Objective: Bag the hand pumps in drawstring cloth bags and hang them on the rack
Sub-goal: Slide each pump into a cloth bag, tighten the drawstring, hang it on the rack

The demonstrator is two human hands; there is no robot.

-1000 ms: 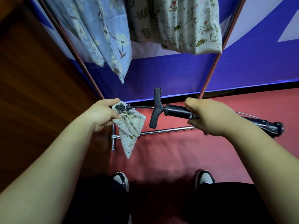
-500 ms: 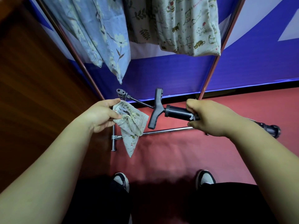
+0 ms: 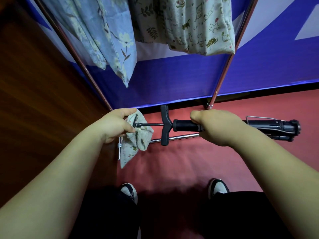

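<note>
A person stands before a chrome garment rack (image 3: 224, 66), partway through bagging a hand pump. High on the rack hang a blue floral bag (image 3: 107, 37), near the left upright, and a cream animal-print bag (image 3: 198, 26), near the right one. Both look properly hung, though whether either holds a pump cannot be told from here. A blue backdrop (image 3: 172, 76) runs behind the rack, and a red floor (image 3: 189, 161) spreads beneath it. Just in front of the rack's low crossbar, the black hand pump (image 3: 186, 125) is held level and crosswise. Its T-handle (image 3: 165, 125) is turned toward the left upright, and its foot end reaches out past the right one. The right hand (image 3: 217, 126) is wrapped firmly round the barrel. Near the foot of the left upright, the left hand (image 3: 114, 125) pinches the gathered mouth of a small printed cloth bag (image 3: 138, 140), whose tail droops past the crossbar's left end. Only the tip of the pump's thin hose (image 3: 151, 124) meets that mouth, while the handle and barrel are wholly outside. By the look of it, this pump's bagging has barely begun: it is not yet slid in, the drawstring is not pulled, and the bag is not hung.
</note>
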